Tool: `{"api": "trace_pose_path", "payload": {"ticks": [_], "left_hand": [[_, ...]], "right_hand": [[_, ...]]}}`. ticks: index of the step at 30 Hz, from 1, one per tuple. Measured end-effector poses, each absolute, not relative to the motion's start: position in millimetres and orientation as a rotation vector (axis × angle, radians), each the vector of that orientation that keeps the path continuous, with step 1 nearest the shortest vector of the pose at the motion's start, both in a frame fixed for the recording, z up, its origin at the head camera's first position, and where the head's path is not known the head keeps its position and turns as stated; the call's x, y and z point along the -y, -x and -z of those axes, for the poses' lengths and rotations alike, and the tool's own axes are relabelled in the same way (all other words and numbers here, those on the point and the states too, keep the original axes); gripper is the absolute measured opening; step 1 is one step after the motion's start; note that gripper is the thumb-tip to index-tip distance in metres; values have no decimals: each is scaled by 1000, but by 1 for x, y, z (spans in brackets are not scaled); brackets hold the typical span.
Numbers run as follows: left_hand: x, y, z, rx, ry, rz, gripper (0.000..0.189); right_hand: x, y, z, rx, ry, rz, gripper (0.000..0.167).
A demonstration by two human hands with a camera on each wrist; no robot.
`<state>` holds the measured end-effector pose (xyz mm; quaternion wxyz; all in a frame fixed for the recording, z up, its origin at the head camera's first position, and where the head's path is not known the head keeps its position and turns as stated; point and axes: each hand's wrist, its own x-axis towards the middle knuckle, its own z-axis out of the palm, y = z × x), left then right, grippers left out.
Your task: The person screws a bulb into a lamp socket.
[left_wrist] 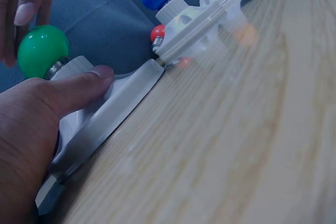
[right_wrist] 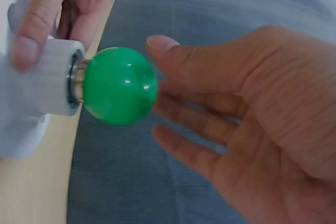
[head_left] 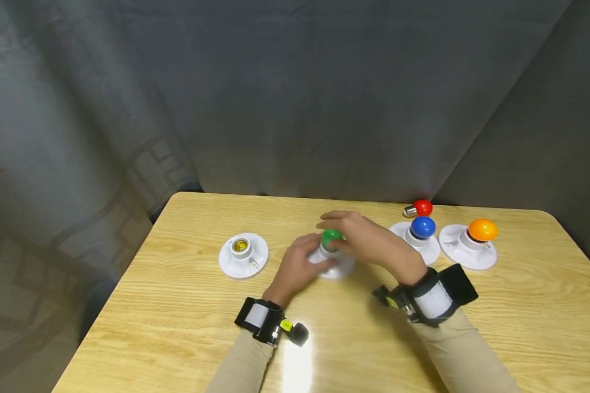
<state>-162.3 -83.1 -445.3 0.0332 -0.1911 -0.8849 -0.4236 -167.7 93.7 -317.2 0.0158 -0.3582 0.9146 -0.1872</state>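
A green light bulb (head_left: 331, 238) sits in the socket of a white lamp holder (head_left: 343, 267) at the middle of the table. My left hand (head_left: 297, 267) grips that holder, its thumb (left_wrist: 86, 87) lying across the base beside the collar. In the right wrist view, a strip of the metal screw base shows between the green bulb (right_wrist: 121, 86) and the collar. My right hand (head_left: 366, 240) is at the bulb's glass end with its fingers spread and loosely bent. Its thumb tip (right_wrist: 161, 43) is just off the glass.
To the left stands a white lamp holder (head_left: 255, 251) with a bare socket. On the right, two holders bear a blue bulb (head_left: 423, 227) and an orange bulb (head_left: 482, 230). Behind them a red bulb (head_left: 423, 207) lies loose near the table's back edge, before a grey curtain (head_left: 295, 109).
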Motion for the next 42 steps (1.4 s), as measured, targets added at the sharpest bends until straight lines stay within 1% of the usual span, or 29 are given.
{"api": "trace_pose_path", "payload": {"ticks": [4,10,17,24,31,35,42], "left_hand": [[83,163,447,2708,592,1326,52],[83,164,448,2696,592,1336,52],[83,165,449,2710,583,1345,53],[84,165,449,2705,590,1332,53],[85,164,447,2724,576,1317,52],[85,164,447,2718,577,1306,52],[84,164,447,2708,594,1309,51]], "right_hand": [[-96,169,323,-2773,1232,618,39],[-97,172,329,-2770,1278,675,37],[-97,174,329,-2776,1251,665,33],[-94,173,326,-2800,1240,597,21],[-93,175,325,-2826,1239,556,14],[-92,176,327,-2840,1266,544,5],[-92,176,331,-2905,1216,496,8]]}}
